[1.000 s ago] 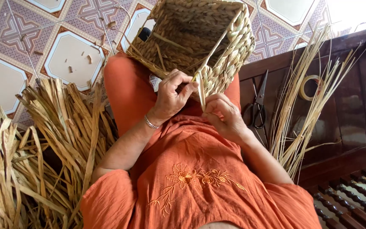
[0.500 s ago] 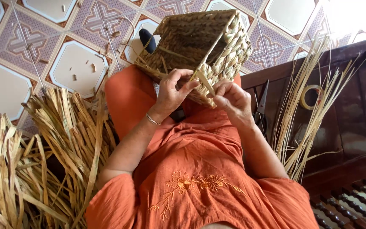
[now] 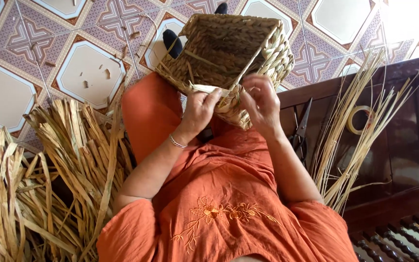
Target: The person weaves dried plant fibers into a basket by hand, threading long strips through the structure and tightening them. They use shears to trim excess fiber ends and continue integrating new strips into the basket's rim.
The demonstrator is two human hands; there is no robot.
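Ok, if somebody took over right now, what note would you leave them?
Left hand: grips the near rim of the woven basket, which rests on the lap.
Right hand: fingers pinch a strand at the same rim.
Done: the basket's walls and base look woven.
Left: the rim edge is still loose there.
Nearby: dried straw pile on the left; scissors, tape roll and loose stalks on the right.

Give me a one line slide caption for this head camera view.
Both hands, left hand and right hand, grip the rim of a woven basket beside dried straw bundles.
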